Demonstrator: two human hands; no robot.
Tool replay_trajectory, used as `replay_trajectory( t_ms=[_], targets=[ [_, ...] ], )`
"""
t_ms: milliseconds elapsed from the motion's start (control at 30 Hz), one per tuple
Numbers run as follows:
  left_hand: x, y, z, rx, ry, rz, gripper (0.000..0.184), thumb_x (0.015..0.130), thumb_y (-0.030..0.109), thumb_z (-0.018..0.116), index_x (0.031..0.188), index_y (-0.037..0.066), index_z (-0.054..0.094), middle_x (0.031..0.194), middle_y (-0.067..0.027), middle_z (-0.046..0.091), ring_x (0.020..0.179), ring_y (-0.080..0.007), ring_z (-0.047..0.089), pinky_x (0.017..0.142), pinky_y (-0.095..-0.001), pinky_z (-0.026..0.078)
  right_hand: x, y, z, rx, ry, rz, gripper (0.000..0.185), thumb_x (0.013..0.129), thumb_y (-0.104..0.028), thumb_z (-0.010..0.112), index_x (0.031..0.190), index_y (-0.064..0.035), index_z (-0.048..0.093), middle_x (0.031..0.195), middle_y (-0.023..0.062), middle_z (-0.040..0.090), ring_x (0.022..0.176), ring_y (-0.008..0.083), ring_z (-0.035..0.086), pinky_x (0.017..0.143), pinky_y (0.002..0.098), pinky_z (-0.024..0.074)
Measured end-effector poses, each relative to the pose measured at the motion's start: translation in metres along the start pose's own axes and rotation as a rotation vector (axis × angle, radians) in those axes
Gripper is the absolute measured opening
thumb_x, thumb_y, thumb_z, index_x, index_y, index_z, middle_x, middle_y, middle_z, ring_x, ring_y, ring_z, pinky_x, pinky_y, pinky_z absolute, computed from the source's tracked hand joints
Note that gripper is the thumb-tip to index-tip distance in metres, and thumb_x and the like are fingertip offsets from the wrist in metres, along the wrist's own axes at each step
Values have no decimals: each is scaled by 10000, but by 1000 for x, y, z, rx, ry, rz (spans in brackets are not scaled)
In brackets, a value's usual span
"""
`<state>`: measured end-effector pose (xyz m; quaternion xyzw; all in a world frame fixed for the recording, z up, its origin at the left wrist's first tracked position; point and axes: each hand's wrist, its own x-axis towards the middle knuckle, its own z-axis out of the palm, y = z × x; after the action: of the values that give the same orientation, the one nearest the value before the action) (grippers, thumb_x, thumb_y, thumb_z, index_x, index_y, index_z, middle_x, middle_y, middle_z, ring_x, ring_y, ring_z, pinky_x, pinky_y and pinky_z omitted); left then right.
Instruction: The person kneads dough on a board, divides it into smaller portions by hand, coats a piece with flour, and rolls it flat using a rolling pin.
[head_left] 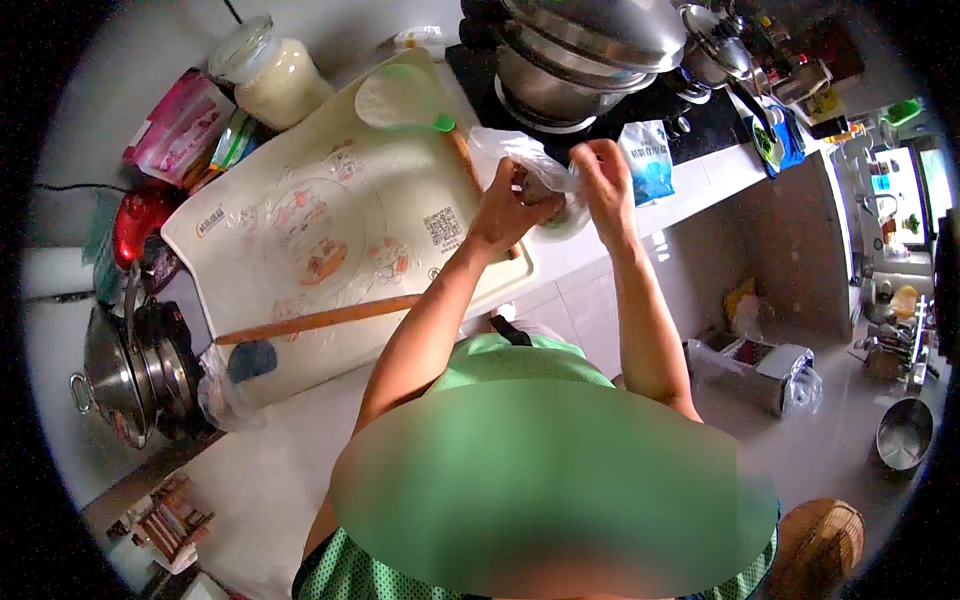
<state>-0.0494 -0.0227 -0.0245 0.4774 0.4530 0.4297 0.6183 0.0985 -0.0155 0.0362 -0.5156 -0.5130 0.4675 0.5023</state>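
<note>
A thin, whitish plastic bag [560, 215] hangs between my two hands just beyond the counter's front edge; what lies inside it is hard to make out. My left hand [510, 205] has its fingers curled round the bag's left side. On the right, my right hand [605, 178] pinches at the bag's upper edge, with the fingers bent together. Left of the hands lies a cream kneading mat [400, 200] with printed pictures. Beside the right hand stands a blue and white packet [648, 160].
A large steel steamer pot [570, 80] sits on the black stove behind the hands. A glass jar [280, 85], pink package [180, 125] and green-rimmed sieve [400, 97] are at the upper left. A lidded pan [115, 370] stands at the far left.
</note>
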Motion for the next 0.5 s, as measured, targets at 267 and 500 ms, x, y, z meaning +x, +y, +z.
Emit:
replay_trajectory(
  t_ms=[267,500],
  targets=[
    [-31,-14,-25,-366,12,-72,544,782,248,654,1240,117,391,1119,-87,535,996,-216,568,820,-358,528,7,-2,-2,317,-64,196,177,898,-213,576,843,-46,600,660,-22,506,542,63,450,466,189,379],
    [-53,0,-62,-799,206,-19,444,790,289,577,1180,91,496,1152,-96,559,1044,-253,566,890,-404,503,4,76,-17,887,-81,485,209,912,-296,554,880,-93,593,741,3,567,567,107,513,506,237,436]
  ],
)
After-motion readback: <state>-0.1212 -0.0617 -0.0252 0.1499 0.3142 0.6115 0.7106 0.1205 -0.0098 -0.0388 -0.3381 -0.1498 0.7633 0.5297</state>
